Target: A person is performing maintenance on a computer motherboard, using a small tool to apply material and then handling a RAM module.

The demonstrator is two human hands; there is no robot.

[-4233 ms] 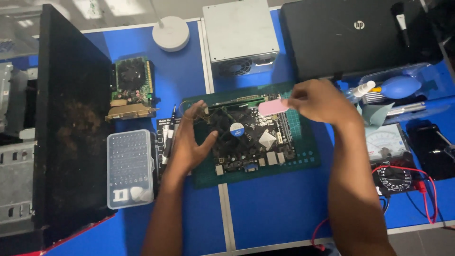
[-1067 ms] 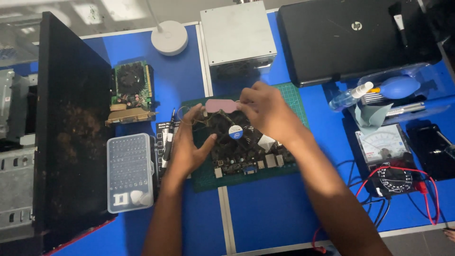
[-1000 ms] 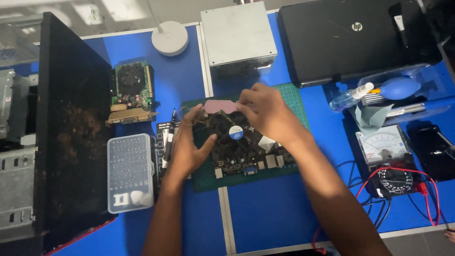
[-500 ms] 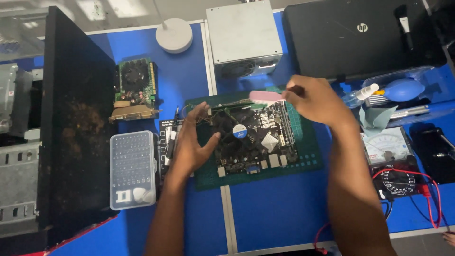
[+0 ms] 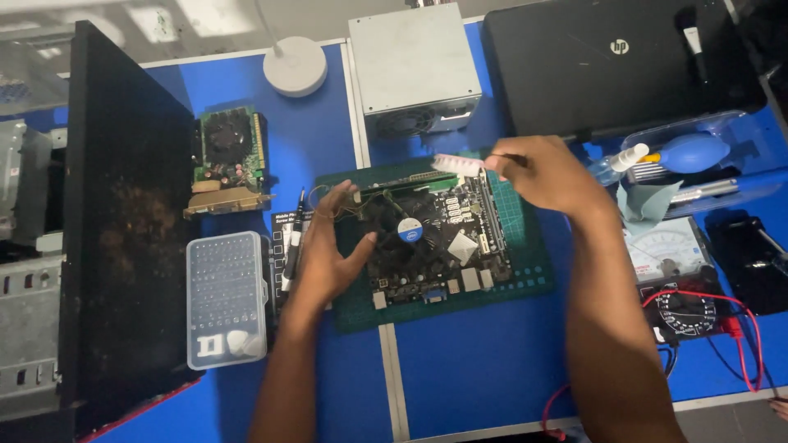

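The circuit board [image 5: 443,246] lies on a green mat [image 5: 525,271] at the centre of the frame, on the blue worktop [image 5: 476,361]; the left hand [image 5: 332,254] rests on the board's left edge, fingers spread and curled loosely, gripping nothing; the right hand [image 5: 546,172] sits above the board's upper right corner, pinched shut on a pink brush [image 5: 460,164]; a clear case of screwdriver bits [image 5: 226,299] lies at lower left; a meter [image 5: 681,279] sits at right.

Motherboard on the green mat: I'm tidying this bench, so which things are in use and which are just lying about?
In use: motherboard, green mat, pink brush in right hand, left hand steadying the board.

Lying about: graphics card, bit case, power supply, laptop, multimeter, blue blower.
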